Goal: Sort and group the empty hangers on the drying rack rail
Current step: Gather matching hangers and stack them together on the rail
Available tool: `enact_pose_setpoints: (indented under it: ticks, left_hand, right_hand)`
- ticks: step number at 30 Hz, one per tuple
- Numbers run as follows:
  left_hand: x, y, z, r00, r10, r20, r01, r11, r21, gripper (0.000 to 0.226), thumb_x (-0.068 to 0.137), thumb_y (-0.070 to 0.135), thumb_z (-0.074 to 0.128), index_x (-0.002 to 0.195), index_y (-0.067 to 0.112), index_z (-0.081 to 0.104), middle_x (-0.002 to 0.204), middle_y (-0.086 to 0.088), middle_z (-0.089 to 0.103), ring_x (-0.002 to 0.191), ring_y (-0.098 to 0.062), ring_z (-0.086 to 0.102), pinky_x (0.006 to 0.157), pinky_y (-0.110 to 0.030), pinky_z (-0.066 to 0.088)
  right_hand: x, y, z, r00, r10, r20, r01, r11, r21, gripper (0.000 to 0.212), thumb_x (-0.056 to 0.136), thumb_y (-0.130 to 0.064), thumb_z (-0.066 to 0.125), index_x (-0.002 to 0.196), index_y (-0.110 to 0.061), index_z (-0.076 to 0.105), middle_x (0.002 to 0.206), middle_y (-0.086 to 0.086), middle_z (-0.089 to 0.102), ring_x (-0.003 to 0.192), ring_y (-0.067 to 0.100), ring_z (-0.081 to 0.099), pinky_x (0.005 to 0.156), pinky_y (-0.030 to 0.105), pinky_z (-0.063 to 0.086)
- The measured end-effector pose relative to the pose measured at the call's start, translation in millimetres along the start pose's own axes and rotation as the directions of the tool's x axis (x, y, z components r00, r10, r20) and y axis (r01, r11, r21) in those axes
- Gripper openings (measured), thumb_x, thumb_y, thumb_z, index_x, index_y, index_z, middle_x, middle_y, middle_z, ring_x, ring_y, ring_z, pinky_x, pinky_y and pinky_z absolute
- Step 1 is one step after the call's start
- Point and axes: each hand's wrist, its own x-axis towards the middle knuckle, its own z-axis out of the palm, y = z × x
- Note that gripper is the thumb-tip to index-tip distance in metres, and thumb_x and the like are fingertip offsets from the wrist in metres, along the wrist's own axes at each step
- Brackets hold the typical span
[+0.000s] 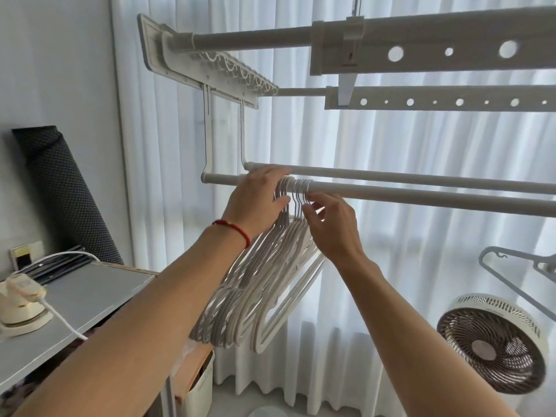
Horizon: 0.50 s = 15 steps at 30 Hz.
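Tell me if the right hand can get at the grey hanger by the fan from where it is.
Probably not without a long move: the right hand is up at the hooks on the rail, and the grey hanger hangs far off to the right. Nothing blocks the way.

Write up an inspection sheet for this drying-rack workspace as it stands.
Surface: near rail of the drying rack carries all the hooks.
Job's things: white hangers bunched at the rail's left end.
Clutter: iron on grey table.
Grippers: left hand holds the left hooks; right hand pinches the right hooks.
Cables: white cord from the iron.
Surroundings: white curtain, fan, rolled mat.
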Motion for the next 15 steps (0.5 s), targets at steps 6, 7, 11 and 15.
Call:
enact_pose_setpoints:
  ticks: [6, 7, 11, 15]
  left_hand:
    - [49, -1, 7, 0.96, 0.095, 0.265, -0.122, 0.989, 0.087, 0.066, 0.088, 0.025, 0.077, 0.147, 0.029, 0.048, 0.143, 0.002, 0.056, 0.133, -0.022, 0.05, 0.113, -0.045, 0.04]
    - [56, -1, 8, 0.946, 0.093, 0.309, -0.128, 0.987, 0.095, 0.068, 0.088, 0.026, 0.077, 0.148, 0.03, 0.046, 0.143, 0.003, 0.055, 0.133, -0.022, 0.05, 0.113, -0.044, 0.04]
    - [71, -1, 11, 0.9, 0.126, 0.418, -0.127, 0.992, -0.027, 0.062, 0.083, 0.021, 0.082, 0.14, 0.029, 0.058, 0.134, 0.004, 0.065, 0.122, -0.018, 0.058, 0.106, -0.035, 0.041]
    - [73, -4, 14, 0.915, 0.199, 0.352, -0.184, 0.98, -0.076, 0.047, 0.078, 0.022, 0.085, 0.123, 0.028, 0.072, 0.098, 0.008, 0.075, 0.09, -0.01, 0.064, 0.086, -0.027, 0.045]
  right_hand:
    - [19, -2, -28, 0.949, -0.276, -0.15, 0.223, 0.928, -0.297, 0.019, 0.094, -0.028, 0.068, 0.108, -0.017, 0.073, 0.103, 0.003, 0.068, 0.097, 0.028, 0.062, 0.081, 0.041, 0.051]
    - [26, -4, -33, 0.947, -0.302, -0.114, 0.243, 0.899, -0.366, 0.028, 0.092, -0.033, 0.069, 0.114, -0.017, 0.071, 0.11, 0.003, 0.066, 0.107, 0.03, 0.058, 0.087, 0.044, 0.047]
    - [55, -8, -39, 0.973, -0.161, 0.168, 0.219, 0.873, -0.436, 0.052, 0.087, -0.062, 0.063, 0.124, -0.026, 0.066, 0.116, -0.001, 0.069, 0.119, 0.027, 0.053, 0.096, 0.046, 0.034]
    - [64, -6, -41, 0.974, -0.11, 0.199, 0.16, 0.953, -0.257, 0.049, 0.083, -0.059, 0.068, 0.118, -0.025, 0.071, 0.108, -0.005, 0.075, 0.107, 0.022, 0.066, 0.098, 0.048, 0.044]
